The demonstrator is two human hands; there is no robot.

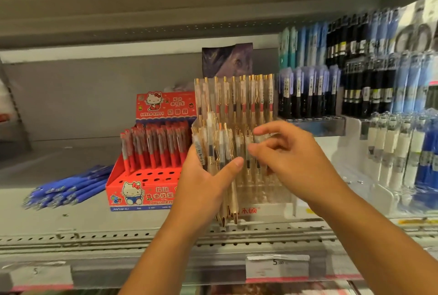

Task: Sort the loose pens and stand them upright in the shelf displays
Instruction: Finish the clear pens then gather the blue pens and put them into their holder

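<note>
Pens [222, 159] (gold) gripped in left hand [201, 178]; right hand [291, 152] curled.

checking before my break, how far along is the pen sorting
Done: standing gold pens fill the back of the clear display; red pens stand in the red box. In hand: the left hand grips a gold pen bundle, the right hand works at the front row. Left: that bundle, plus blue pens lying loose on the shelf.
</note>
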